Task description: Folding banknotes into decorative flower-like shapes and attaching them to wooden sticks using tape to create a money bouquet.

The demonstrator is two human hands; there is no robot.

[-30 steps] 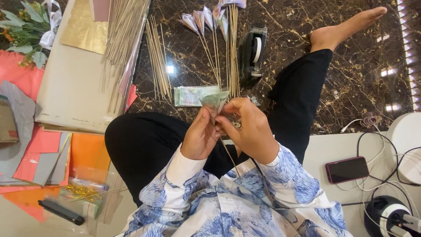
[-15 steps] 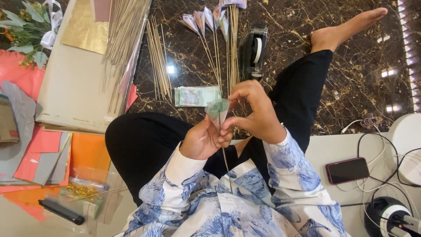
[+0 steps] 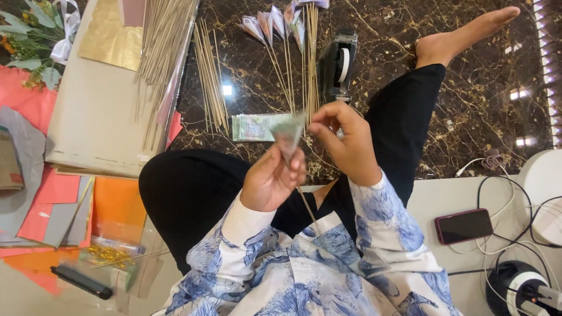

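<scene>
Left hand [image 3: 270,182] gripping grey-green folded paper cone on thin wooden stick [image 3: 288,136]; right hand [image 3: 344,139] pinching cone's top edge. Just beyond cone: flat greenish banknote stack [image 3: 253,127], black tape dispenser [image 3: 338,61].

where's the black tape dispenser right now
In the head view, the black tape dispenser stands on the dark marble floor at upper centre, just right of the finished sticks with folded paper cones.

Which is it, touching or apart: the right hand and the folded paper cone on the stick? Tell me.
Touching. The head view shows the right hand with its fingertips pinching the top edge of the folded paper cone, while the left hand grips it lower down.
</scene>
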